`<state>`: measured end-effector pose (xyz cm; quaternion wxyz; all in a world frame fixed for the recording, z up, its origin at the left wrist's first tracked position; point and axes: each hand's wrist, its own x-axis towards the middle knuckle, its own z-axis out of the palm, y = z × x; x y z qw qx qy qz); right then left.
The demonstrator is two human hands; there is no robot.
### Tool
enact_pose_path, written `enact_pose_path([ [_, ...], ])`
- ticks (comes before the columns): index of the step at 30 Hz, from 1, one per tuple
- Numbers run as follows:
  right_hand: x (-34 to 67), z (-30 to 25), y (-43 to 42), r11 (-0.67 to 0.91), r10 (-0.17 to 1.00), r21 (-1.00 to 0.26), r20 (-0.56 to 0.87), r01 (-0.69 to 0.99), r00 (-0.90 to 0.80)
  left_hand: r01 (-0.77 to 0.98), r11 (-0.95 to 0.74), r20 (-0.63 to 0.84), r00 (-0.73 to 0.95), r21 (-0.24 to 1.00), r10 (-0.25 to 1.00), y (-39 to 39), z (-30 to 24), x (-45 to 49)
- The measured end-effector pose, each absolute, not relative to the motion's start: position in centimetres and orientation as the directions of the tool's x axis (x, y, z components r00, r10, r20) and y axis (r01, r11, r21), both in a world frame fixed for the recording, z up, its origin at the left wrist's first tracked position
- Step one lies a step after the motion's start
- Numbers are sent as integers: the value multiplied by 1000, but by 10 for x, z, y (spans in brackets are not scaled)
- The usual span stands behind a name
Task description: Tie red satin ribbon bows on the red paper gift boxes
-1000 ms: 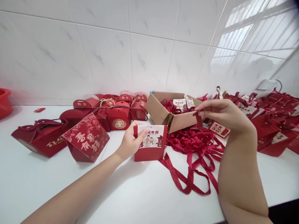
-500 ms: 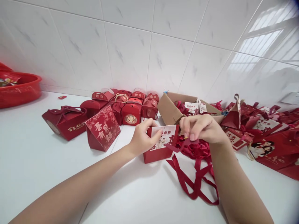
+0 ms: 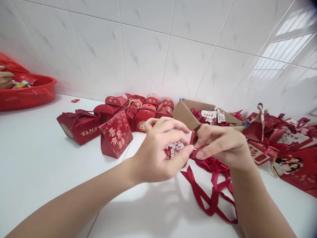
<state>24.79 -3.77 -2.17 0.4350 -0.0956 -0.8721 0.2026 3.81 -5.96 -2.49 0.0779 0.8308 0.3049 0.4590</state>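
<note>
My right hand (image 3: pixel 223 143) pinches a dark red ribbon (image 3: pixel 198 152) that has a small gold-coloured tip. Thumb and fingers of my left hand (image 3: pixel 160 148) close in on that same tip from the left, meeting my right fingertips. Behind my left hand stands a red gift box with a white printed front (image 3: pixel 174 148), mostly covered by the fingers. More red ribbon lies loosely looped (image 3: pixel 210 201) on the white table, below my right hand.
Several small red boxes (image 3: pixel 145 119) stand by the tiled wall, with two larger ones (image 3: pixel 116 135) (image 3: pixel 79 127) to their left. An open cardboard box (image 3: pixel 185 115) and a pile of ribboned red boxes (image 3: pixel 294 145) lie right. Another person's hand (image 3: pixel 6 80) reaches into a red basin (image 3: pixel 42 94).
My left hand has let go of the gift box and moved right, to the ribbon tip at my right fingers. The view has shifted slightly left, and another person's hand now shows at the basin.
</note>
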Motion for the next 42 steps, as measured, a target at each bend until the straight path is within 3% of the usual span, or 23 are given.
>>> enact_pose_path([
  [6,240,-11,-56,959,282,-189,729,212,-624,437,-672,549,387,598,740,-68,-16,37],
  [9,236,-10,-60,954,282,-139,724,267,-630,411,-616,471,405,672,784,-67,-15,35],
  [13,234,-15,-61,945,312,-152,681,289,-663,402,-552,387,423,731,819,-66,-16,33],
  [17,232,-22,-60,925,372,-184,622,333,-689,455,-550,360,439,700,823,-64,-20,32],
  [22,227,-28,-58,897,440,-233,547,376,-712,576,-627,433,454,524,779,-62,-26,34],
  [26,228,-26,-55,867,497,-294,494,402,-713,542,-768,554,544,342,630,-58,-30,34],
  [28,234,-21,-54,866,498,-325,489,380,-717,524,-794,599,542,308,589,-56,-29,34],
  [34,253,-11,-44,865,502,-281,457,416,-734,534,-719,607,410,445,681,-43,-31,37],
  [42,246,-28,-21,817,542,-430,344,385,-767,506,-654,522,395,563,756,-14,-63,47],
])
